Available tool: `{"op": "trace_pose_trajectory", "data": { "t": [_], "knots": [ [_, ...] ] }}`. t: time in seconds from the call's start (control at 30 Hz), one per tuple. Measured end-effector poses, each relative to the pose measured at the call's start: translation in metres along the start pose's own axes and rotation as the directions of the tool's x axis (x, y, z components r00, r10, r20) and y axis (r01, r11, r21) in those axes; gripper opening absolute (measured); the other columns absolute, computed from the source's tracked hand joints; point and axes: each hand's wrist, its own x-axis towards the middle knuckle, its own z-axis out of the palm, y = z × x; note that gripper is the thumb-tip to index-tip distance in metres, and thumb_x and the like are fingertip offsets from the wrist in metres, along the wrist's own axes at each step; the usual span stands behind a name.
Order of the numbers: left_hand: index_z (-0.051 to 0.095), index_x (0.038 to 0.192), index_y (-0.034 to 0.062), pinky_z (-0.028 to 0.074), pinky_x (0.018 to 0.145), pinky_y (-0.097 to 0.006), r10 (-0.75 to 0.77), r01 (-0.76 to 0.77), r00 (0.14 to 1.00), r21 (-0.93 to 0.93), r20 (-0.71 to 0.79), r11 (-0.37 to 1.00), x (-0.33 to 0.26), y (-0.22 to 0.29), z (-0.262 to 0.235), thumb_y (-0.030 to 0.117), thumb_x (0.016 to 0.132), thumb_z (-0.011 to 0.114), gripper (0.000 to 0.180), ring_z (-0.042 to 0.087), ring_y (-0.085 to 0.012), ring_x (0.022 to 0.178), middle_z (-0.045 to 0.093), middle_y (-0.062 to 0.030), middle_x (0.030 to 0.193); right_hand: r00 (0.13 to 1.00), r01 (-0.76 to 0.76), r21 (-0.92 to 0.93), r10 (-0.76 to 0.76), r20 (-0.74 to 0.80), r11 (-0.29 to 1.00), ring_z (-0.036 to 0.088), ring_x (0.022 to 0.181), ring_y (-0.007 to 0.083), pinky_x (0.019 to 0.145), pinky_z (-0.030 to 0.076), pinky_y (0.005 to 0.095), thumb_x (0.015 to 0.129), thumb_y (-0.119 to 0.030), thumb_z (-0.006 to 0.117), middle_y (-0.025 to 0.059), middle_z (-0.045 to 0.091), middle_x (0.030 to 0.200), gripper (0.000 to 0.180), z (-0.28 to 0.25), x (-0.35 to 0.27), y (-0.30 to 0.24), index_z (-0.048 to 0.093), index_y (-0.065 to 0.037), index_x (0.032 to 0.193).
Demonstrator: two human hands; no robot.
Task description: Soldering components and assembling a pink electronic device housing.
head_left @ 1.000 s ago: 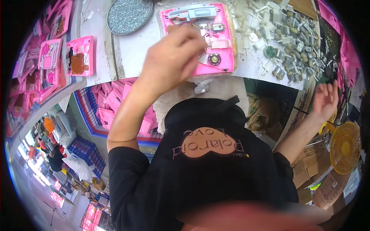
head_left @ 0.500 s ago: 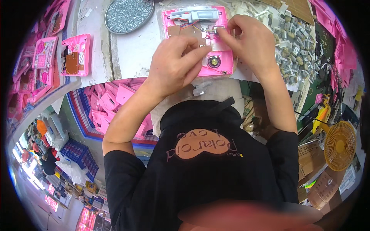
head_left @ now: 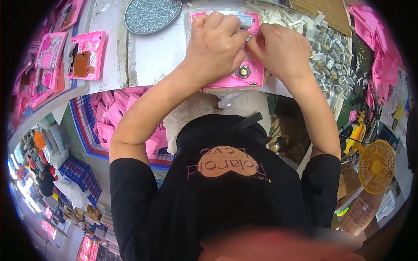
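Observation:
A pink plastic housing [head_left: 226, 82] lies on the worktable, with a round black speaker [head_left: 243, 71] in its near part and a grey plastic piece [head_left: 247, 21] at its far end. My left hand [head_left: 217, 48] is over the housing, fingers curled and closed, covering much of its inside. Close beside it, my right hand [head_left: 281, 52] bends its fingers down in a pinch at the housing's right side. Between both hands' fingertips a small light-coloured part [head_left: 248, 38] shows; most of it is hidden, so its kind is unclear.
A round dish of small screws [head_left: 152, 16] stands at the far left of the housing. Several white and grey small parts [head_left: 331, 56] are heaped to the right. Another pink housing with a brown board [head_left: 81, 65] lies left. Below the table sits a crate of pink shells [head_left: 115, 111].
My left hand has moved away from me and rightward, now covering the brown board and wires. My right hand's fingers have drawn down and inward toward the left hand. The view has shifted slightly.

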Motion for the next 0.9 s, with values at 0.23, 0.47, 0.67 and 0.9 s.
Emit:
{"op": "trace_pose_trajectory", "data": {
  "t": [0.23,0.47,0.67,0.9],
  "knots": [
    [0.078,0.096,0.0165,0.036,0.092,-0.043,0.020,-0.019,0.997,0.012,-0.071,1.000,-0.003,-0.001,0.003,0.025,0.071,0.074,0.027,0.055,-0.0187,0.098,0.059,0.0025,0.095,0.949,-0.280,0.424,0.181,0.259,0.861,0.069,0.066,0.0329,0.064,0.054,0.0427,0.083,-0.032,0.070,0.0156,0.070,0.073,0.029,0.008,0.007,0.028,0.072,-0.003,0.082],
    [0.063,0.078,0.0067,0.041,0.076,-0.040,0.018,-0.025,0.996,-0.076,-0.088,0.997,0.011,0.004,-0.007,0.014,0.078,0.074,0.013,0.054,-0.0245,0.079,0.053,-0.0088,0.086,0.958,0.283,-0.270,-0.287,0.024,0.920,0.071,0.075,0.0298,0.068,0.055,0.0437,0.082,-0.015,0.069,0.0160,0.071,0.080,0.015,0.004,0.001,0.004,0.067,0.000,0.081],
    [0.064,0.084,0.0101,0.039,0.080,-0.042,0.022,-0.015,0.998,-0.126,0.052,0.992,0.016,0.000,-0.020,0.018,0.079,0.071,0.011,0.054,-0.0257,0.083,0.054,-0.0067,0.086,0.950,-0.162,0.484,0.003,0.313,0.860,0.063,0.067,0.0137,0.062,0.049,0.0281,0.095,-0.023,0.072,0.0053,0.072,0.079,0.023,-0.007,0.007,0.046,0.075,0.000,0.098],
    [0.060,0.088,0.0080,0.047,0.070,-0.046,0.060,-0.036,0.991,-0.189,0.120,0.981,0.032,-0.019,-0.015,0.016,0.080,0.070,0.015,0.061,-0.0331,0.077,0.057,-0.0116,0.084,0.909,-0.359,0.660,0.087,0.408,0.659,0.056,0.069,0.0055,0.061,0.045,0.0237,0.097,-0.026,0.075,-0.0022,0.065,0.076,0.025,0.019,0.005,0.054,0.073,-0.001,0.095]
  ]
}}
